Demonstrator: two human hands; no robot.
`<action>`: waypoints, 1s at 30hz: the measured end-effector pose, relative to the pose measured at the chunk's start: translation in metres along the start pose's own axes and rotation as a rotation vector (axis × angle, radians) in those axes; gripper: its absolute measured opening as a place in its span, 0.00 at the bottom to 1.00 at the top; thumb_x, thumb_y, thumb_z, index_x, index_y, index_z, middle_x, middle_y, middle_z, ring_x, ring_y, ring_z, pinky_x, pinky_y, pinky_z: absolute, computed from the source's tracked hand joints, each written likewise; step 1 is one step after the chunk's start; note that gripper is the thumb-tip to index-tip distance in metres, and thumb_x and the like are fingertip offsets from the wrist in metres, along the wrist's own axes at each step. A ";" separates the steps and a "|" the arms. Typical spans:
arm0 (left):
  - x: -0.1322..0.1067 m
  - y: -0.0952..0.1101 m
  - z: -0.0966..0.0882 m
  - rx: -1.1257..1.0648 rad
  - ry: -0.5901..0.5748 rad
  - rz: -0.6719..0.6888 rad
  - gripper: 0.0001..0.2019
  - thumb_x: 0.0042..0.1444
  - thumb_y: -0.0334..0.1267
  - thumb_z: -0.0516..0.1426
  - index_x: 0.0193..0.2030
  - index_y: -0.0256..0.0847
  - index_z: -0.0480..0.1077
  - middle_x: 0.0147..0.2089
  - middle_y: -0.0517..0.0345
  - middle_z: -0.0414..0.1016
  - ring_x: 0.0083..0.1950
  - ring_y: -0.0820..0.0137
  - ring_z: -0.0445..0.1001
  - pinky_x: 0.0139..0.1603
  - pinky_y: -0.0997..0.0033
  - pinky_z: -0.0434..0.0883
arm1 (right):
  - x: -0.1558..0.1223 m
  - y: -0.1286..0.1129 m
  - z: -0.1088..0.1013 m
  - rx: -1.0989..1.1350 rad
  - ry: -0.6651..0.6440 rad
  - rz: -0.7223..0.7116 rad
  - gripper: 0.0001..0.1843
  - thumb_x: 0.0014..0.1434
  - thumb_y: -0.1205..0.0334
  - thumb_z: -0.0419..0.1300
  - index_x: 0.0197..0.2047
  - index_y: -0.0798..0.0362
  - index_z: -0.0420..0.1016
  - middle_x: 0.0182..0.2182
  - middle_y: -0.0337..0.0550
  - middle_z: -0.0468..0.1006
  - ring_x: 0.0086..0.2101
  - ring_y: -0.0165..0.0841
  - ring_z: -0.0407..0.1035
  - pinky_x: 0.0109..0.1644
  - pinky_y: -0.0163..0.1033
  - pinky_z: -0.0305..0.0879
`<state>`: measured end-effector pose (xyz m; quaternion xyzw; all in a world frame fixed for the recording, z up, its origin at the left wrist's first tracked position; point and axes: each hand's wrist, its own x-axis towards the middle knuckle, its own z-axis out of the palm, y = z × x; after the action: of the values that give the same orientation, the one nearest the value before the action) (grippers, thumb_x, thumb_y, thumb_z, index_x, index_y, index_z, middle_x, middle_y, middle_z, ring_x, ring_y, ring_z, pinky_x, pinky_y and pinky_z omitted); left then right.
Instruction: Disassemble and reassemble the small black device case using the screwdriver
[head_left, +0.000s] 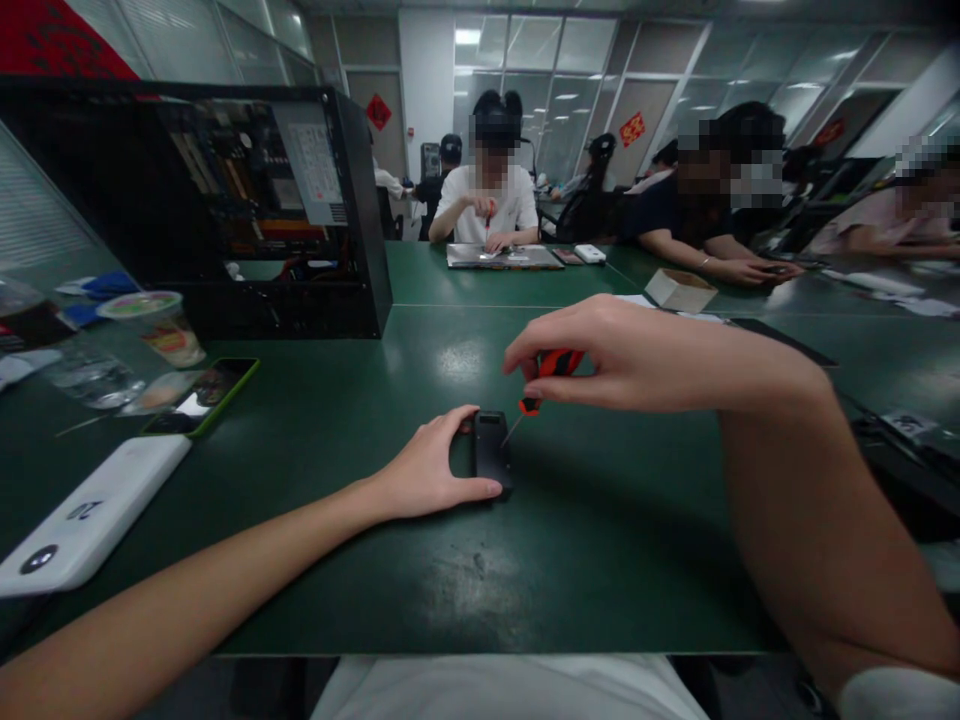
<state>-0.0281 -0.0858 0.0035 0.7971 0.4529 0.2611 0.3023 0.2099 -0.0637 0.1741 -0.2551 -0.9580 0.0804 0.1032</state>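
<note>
A small black rectangular box (pixel 491 450) lies on the green table, with screw-like dots along its top face. My left hand (pixel 431 465) grips it from the left side, fingers at its far end and thumb on its near end. In my right hand (pixel 592 360) is a screwdriver (pixel 561 362) with a red and black handle. Its thin shaft slants down to the left, and the tip meets the right part of the box's top. Whether the tip sits in a screw is too small to tell.
An open black computer case (pixel 360 220) stands at the back left. Along the left are a phone (pixel 214 395), a white device (pixel 97 510), a cup (pixel 161 330) and a bottle (pixel 82 360). A small carton (pixel 679 290) sits back right. Across the table a person (pixel 491 200) works on a flat panel (pixel 465 257).
</note>
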 end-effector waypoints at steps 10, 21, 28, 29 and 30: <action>-0.002 0.006 -0.001 0.027 -0.063 0.002 0.50 0.49 0.58 0.70 0.73 0.41 0.57 0.72 0.41 0.64 0.70 0.44 0.65 0.70 0.41 0.62 | 0.005 0.004 0.005 -0.042 0.035 -0.036 0.08 0.66 0.62 0.60 0.45 0.53 0.79 0.36 0.42 0.82 0.34 0.32 0.75 0.36 0.34 0.64; -0.003 0.005 0.000 0.048 -0.065 0.018 0.51 0.49 0.60 0.69 0.74 0.39 0.56 0.71 0.39 0.65 0.68 0.45 0.66 0.69 0.43 0.64 | 0.012 0.009 0.011 0.028 -0.023 0.011 0.09 0.64 0.66 0.60 0.46 0.54 0.79 0.38 0.42 0.84 0.35 0.31 0.77 0.37 0.33 0.67; -0.003 0.006 0.000 0.052 -0.066 0.016 0.51 0.49 0.60 0.69 0.74 0.40 0.56 0.71 0.40 0.65 0.68 0.44 0.66 0.69 0.44 0.64 | 0.012 0.012 0.011 0.039 -0.069 0.042 0.08 0.63 0.67 0.60 0.45 0.53 0.79 0.36 0.41 0.84 0.34 0.31 0.77 0.36 0.33 0.67; -0.002 0.006 0.000 0.051 -0.067 0.016 0.51 0.49 0.60 0.69 0.74 0.39 0.56 0.71 0.40 0.65 0.68 0.44 0.66 0.69 0.44 0.64 | 0.012 0.012 0.011 0.030 -0.062 0.034 0.08 0.63 0.67 0.60 0.45 0.53 0.79 0.36 0.41 0.84 0.34 0.31 0.76 0.37 0.33 0.66; -0.002 0.006 0.000 0.050 -0.068 0.015 0.51 0.49 0.60 0.69 0.74 0.39 0.57 0.71 0.39 0.65 0.68 0.44 0.66 0.69 0.43 0.64 | 0.012 0.011 0.012 0.016 -0.050 0.021 0.08 0.63 0.66 0.60 0.45 0.54 0.79 0.36 0.41 0.83 0.34 0.31 0.76 0.37 0.34 0.66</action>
<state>-0.0258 -0.0900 0.0071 0.8161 0.4427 0.2249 0.2956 0.2016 -0.0492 0.1622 -0.2622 -0.9569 0.0954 0.0805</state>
